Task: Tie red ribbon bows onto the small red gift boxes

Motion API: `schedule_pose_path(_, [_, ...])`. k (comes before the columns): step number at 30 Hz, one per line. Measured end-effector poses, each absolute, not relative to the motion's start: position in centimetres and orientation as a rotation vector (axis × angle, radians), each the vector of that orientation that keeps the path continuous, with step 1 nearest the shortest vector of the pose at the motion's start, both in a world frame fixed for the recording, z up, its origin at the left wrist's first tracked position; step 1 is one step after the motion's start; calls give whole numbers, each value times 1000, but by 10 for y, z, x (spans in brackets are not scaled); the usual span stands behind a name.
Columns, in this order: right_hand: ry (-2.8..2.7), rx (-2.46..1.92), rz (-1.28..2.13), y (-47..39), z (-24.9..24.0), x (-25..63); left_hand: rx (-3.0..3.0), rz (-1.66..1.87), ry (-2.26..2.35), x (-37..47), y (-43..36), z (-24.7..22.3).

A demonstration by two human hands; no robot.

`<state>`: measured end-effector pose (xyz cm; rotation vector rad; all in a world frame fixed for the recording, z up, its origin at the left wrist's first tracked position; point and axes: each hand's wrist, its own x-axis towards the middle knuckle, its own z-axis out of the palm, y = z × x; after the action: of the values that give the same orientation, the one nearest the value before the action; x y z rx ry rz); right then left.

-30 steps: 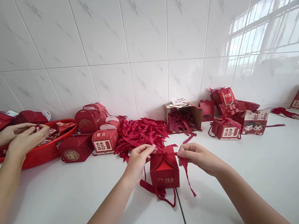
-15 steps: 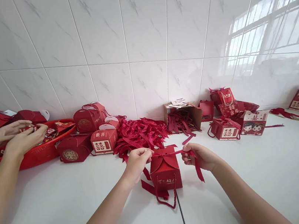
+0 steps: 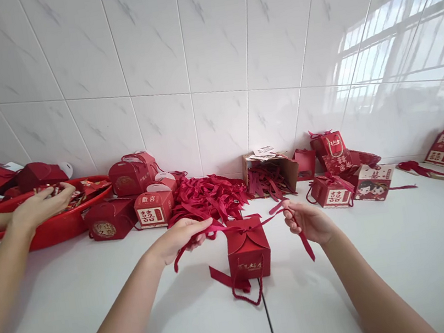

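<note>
In front of me a small red gift box (image 3: 248, 252) stands upright on the white table, its curved top flaps folded together and a twisted cord handle (image 3: 248, 300) hanging at its front. A red ribbon (image 3: 267, 222) crosses at the top of the box. My left hand (image 3: 184, 236) pinches one end of it to the left of the box. On the other side my right hand (image 3: 307, 220) grips the other end, with a tail hanging down from the fingers. Another piece of red ribbon (image 3: 226, 280) lies flat beside the box's base.
A heap of red ribbons (image 3: 210, 199) and an open cardboard box (image 3: 287, 170) of ribbons lie behind. Red boxes stand at left (image 3: 111, 219) and right (image 3: 333, 191). Far left, another person's hands (image 3: 40, 207) hold small wrapped items over a red basin (image 3: 60, 227).
My hands have moved farther apart, drawing the ribbon out to both sides of the box. The box has shifted slightly right. The other person's hands have moved at the basin.
</note>
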<state>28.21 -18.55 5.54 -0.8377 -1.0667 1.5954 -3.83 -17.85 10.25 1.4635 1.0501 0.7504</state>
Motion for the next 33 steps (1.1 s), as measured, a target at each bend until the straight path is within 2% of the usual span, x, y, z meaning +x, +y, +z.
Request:
schedule_pose_path(5, [-1077, -761, 1421, -192, 71, 284, 1368, 962, 785, -46, -178, 121])
schedule_pose_path(10, [-1169, -717, 1325, -194, 104, 265, 1320, 1126, 593, -16, -174, 145])
schedule_pose_path(17, [-1295, -804, 967, -197, 156, 232, 1449, 1296, 506, 25, -180, 172])
schedule_pose_path(24, [-1431, -861, 836, -196, 179, 218, 1525, 1368, 473, 38, -190, 180])
schedule_pose_path(33, [-1609, -833, 853, -196, 194, 207, 1558, 1342, 534, 42, -195, 181])
